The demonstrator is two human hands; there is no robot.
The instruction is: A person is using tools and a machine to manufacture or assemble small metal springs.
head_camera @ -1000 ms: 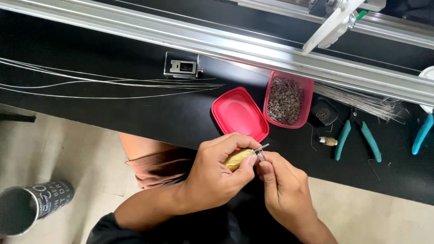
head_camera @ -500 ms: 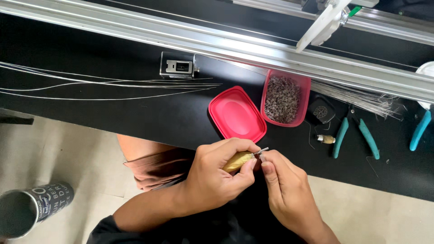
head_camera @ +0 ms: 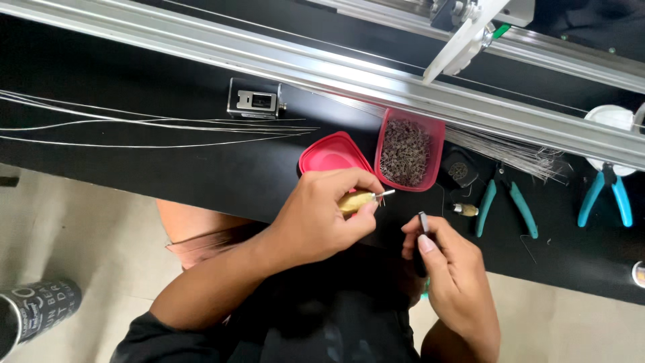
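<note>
- Yellow-handled tool [head_camera: 358, 199] pinched in left hand [head_camera: 319, 218]; metal tip points toward 3 o'clock.
- Right hand [head_camera: 451, 269], at 4 o'clock of tip, pinches small dark piece [head_camera: 423, 222], upright, apart.

My left hand [head_camera: 316, 218] sits at frame centre, its fingers [head_camera: 359, 195] around a small tool [head_camera: 359, 200]; my right hand [head_camera: 450, 269] is lower right, apart from it. Just above them on the table [head_camera: 168, 168], a lid [head_camera: 332, 153] lies left of and touching a tub of small parts [head_camera: 410, 151]. Wires [head_camera: 134, 124] stretch across the left. Cutters [head_camera: 504, 202] lie right of the tub. A rail [head_camera: 269, 57] runs behind everything.
</note>
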